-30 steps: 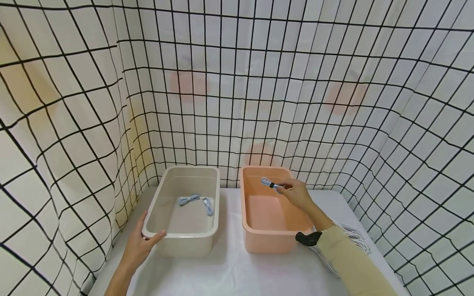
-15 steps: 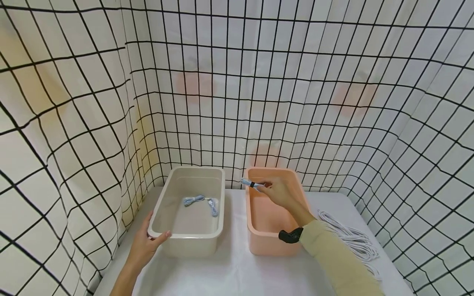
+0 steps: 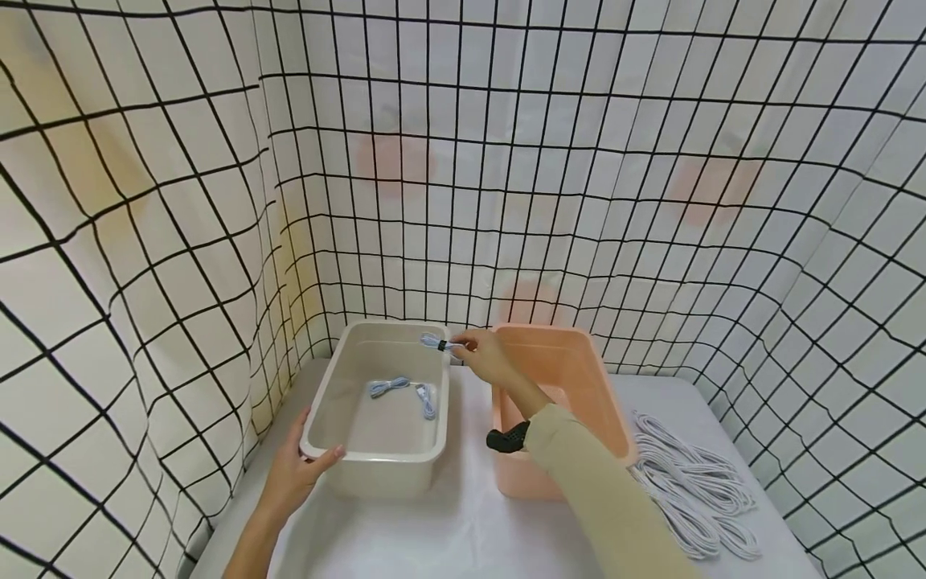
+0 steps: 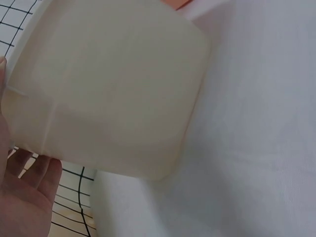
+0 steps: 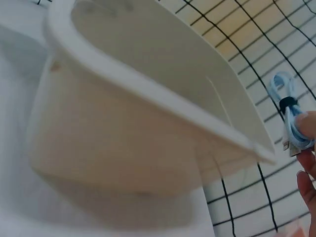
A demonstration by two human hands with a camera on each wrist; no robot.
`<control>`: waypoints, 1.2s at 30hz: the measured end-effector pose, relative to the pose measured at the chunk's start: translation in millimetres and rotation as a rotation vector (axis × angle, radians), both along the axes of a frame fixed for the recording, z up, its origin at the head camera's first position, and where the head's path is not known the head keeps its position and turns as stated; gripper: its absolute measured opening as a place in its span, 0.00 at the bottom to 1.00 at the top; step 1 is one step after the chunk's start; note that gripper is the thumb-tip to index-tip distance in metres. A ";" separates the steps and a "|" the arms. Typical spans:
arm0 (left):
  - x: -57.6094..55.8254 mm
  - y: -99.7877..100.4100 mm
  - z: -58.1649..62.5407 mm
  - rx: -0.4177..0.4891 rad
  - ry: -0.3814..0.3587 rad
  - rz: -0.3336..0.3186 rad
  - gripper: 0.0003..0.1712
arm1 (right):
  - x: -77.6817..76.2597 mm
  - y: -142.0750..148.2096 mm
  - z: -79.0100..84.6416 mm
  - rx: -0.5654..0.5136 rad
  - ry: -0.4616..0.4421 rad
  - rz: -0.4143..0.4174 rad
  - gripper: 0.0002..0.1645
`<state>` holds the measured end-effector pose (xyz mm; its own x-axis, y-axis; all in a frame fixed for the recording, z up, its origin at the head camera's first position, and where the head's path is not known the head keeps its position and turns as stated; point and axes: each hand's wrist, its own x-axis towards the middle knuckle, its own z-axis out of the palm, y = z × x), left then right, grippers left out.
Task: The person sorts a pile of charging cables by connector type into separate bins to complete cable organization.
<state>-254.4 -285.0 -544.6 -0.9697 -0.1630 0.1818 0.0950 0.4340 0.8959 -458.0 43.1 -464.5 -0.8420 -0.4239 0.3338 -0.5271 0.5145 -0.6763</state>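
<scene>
A coiled light-blue USB cable (image 3: pixel 432 342) with a black strap is pinched in my right hand (image 3: pixel 490 355), over the far right rim of the cream bin (image 3: pixel 391 457). The right wrist view shows the metal plugs of this cable (image 5: pixel 294 121) beside the fingertips. Two more light-blue cable bundles lie on the bin's floor, one cable (image 3: pixel 389 388) to the left and another cable (image 3: pixel 426 401) to the right. My left hand (image 3: pixel 292 478) grips the bin's near left corner, thumb over the rim and fingers at the outside, also visible in the left wrist view.
To the right stands an orange bin (image 3: pixel 604 386), partly behind my right forearm. Several white coiled cords (image 3: pixel 694 490) lie right of it on the white-covered table (image 3: pixel 463 531). Black netting (image 3: pixel 470 193) encloses the back and both sides.
My right hand has carried the cable leftward, from above the orange bin to the cream bin's rim. The left hand keeps its grip. The view has shifted slightly.
</scene>
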 end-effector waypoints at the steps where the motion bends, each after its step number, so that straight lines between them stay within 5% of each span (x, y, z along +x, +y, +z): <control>1: -0.8 1.4 0.2 0.004 0.004 -0.002 0.58 | -0.6 -5.5 2.7 0.010 0.011 0.007 0.14; 7: -2.3 5.5 -0.2 -0.001 0.010 -0.013 0.57 | -1.2 -19.4 6.8 0.077 0.000 -0.003 0.22; 16: -1.8 4.5 6.4 0.019 0.039 -0.030 0.56 | 0.0 -13.0 0.2 0.053 0.009 0.000 0.20; 36: 2.0 -2.3 12.9 -0.001 -0.057 -0.010 0.63 | 12.5 -13.7 9.2 0.023 -0.081 0.061 0.19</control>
<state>-252.5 -287.3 -531.7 -0.9801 -0.1535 0.1260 0.0476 0.4341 0.8996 -445.5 29.5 -455.3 -0.8382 -0.4821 0.2550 -0.5018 0.4985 -0.7069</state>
